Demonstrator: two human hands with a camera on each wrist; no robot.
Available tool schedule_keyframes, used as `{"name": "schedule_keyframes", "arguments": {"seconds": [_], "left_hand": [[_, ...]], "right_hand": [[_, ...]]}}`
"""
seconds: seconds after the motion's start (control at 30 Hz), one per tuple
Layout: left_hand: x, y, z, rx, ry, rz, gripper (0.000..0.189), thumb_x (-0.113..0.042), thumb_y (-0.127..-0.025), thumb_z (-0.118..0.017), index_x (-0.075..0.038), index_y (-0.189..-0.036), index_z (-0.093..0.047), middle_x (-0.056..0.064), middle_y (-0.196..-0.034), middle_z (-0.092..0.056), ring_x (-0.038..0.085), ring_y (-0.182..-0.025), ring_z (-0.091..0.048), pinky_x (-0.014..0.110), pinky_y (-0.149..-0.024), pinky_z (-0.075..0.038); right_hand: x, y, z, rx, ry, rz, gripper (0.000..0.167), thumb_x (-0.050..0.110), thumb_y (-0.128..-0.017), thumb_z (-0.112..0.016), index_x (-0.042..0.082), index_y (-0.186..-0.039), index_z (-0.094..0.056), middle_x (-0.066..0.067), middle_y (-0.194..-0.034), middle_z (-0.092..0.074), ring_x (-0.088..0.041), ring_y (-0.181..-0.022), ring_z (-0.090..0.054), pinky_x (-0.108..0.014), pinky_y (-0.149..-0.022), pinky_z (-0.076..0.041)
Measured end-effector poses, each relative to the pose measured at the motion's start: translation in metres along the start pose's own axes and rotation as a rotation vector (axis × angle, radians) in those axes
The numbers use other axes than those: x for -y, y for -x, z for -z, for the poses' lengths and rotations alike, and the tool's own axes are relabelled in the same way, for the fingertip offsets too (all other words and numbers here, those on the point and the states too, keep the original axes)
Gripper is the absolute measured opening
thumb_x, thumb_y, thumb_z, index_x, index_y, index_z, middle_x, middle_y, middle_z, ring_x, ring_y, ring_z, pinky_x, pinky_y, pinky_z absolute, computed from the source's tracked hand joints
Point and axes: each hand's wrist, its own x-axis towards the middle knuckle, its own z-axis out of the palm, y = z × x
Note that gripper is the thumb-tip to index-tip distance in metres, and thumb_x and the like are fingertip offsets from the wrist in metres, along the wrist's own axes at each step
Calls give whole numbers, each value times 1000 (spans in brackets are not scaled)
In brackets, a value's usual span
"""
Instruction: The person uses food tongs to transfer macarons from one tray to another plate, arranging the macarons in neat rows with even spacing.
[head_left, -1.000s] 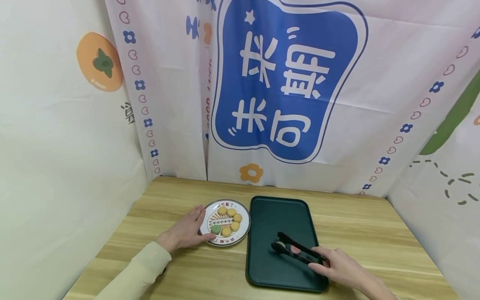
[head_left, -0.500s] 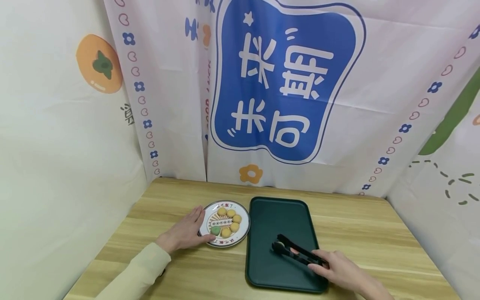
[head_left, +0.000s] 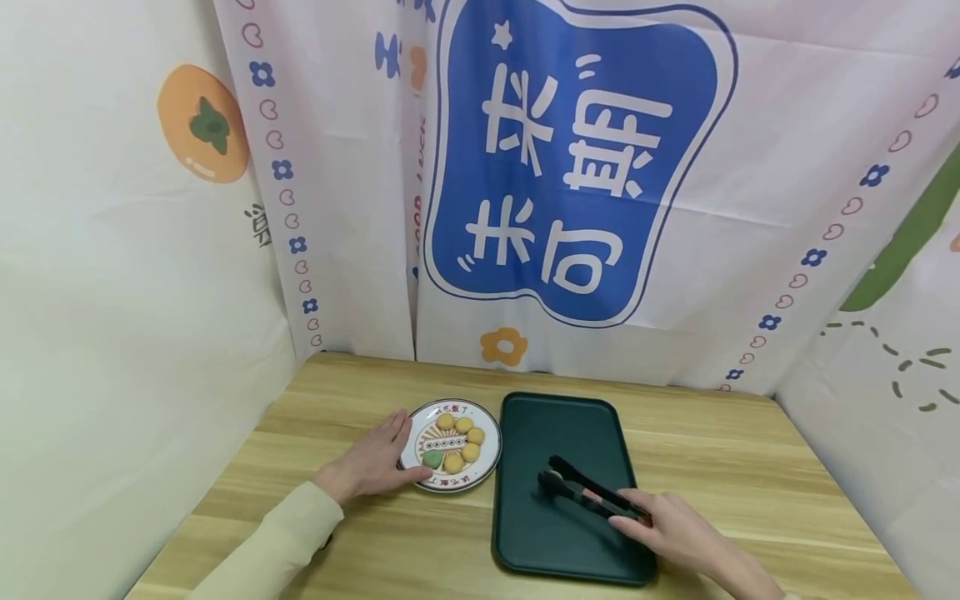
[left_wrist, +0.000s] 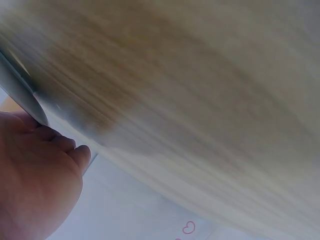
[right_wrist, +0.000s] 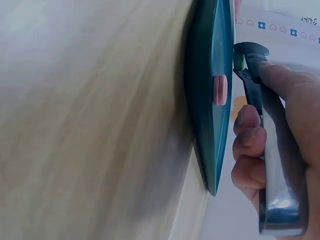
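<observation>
My right hand grips a pair of tongs with black tips and a metal handle, held over the dark green tray. Between the tips sits a small green round piece, mostly hidden in the head view. A pink macaron-like piece lies on the tray below the tongs. On the left, my left hand rests at the rim of a white patterned plate, fingers extended along its left side and thumb at the near edge. That plate bears several yellow round pieces and a green one.
Plate and tray stand side by side, nearly touching, on a wood-grain table. A printed cloth hangs behind the table's far edge, and pale cloth walls flank both sides.
The tongs in my right hand have shifted slightly left and away from me over the tray. My left hand, the plate and the tray have kept their places.
</observation>
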Motion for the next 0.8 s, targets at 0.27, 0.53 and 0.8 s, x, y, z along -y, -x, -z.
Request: {"name": "schedule_keyframes", "arguments": {"seconds": [0.27,0.53,0.8], "left_hand": [[2,0,0,9,3,13,110,-78,-86,-44,8,-152,-23,27,-161,-16,40,-150,-18,50,-122,-25],[3,-2,-2,7,-1,15,112,-81,-85,-42,6,-152,-23,26,-162,-16,39,-151,-19,49,-122,-26],[2,-1,-2,9,-2,13,111,-80,-86,-43,7,-152,-23,26,-162,-16,39,-151,-18,49,-122,-26]], "right_hand": [[11,-15,-2,0,28,-7,48,54,-95,-56,16,-122,-65,17,-53,-38,3,-43,-36,-15,-41,-31],[20,-36,-8,9,36,51,39,53,-96,-55,19,-109,-67,16,-59,-46,3,-47,-41,-15,-43,-34],[29,-58,-8,12,13,116,49,51,-97,-55,11,-121,-65,16,-54,-40,4,-45,-37,-14,-46,-36]]}}
